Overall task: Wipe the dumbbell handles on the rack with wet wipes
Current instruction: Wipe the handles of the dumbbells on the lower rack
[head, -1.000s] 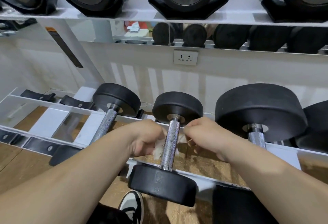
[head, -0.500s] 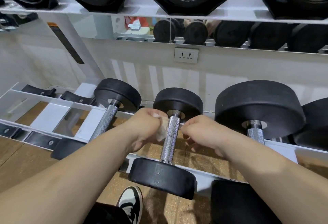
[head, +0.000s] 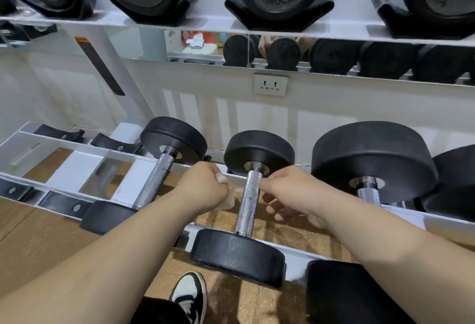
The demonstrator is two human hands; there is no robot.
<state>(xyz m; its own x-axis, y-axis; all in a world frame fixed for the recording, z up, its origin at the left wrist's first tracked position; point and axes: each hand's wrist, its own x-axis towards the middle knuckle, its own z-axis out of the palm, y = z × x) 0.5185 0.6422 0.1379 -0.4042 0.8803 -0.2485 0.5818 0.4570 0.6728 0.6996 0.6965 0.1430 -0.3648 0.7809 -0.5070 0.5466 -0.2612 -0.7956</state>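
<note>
Both hands have slid up the handle [head: 248, 203] towards the back rail of the rack [head: 298, 259], and the wipe has bunched up more on the left side. From where I stand, the small middle dumbbell [head: 239, 257] lies across the lower tier, with its near head over the front rail and its far head at the back.

The left hand [head: 205, 187] is closed in a fist round the crumpled wet wipe [head: 227, 196], which hangs just left of the handle. The right hand [head: 290, 190] has its thumb and forefinger against the right side of the handle near the far head, and its lower fingers are loosely curled. I cannot tell whether it pinches an end of the wipe behind the bar or only steadies it.

I would say the job is in its early or middle part, with this handle being rubbed now. The left dumbbell handle [head: 154, 182] shows no sign either way. The big dumbbell handle [head: 368, 195] to the right and those on the upper tier look untouched.

Both forearms reach forward and down with wrists bent inward, one on each side of the bar.
</note>
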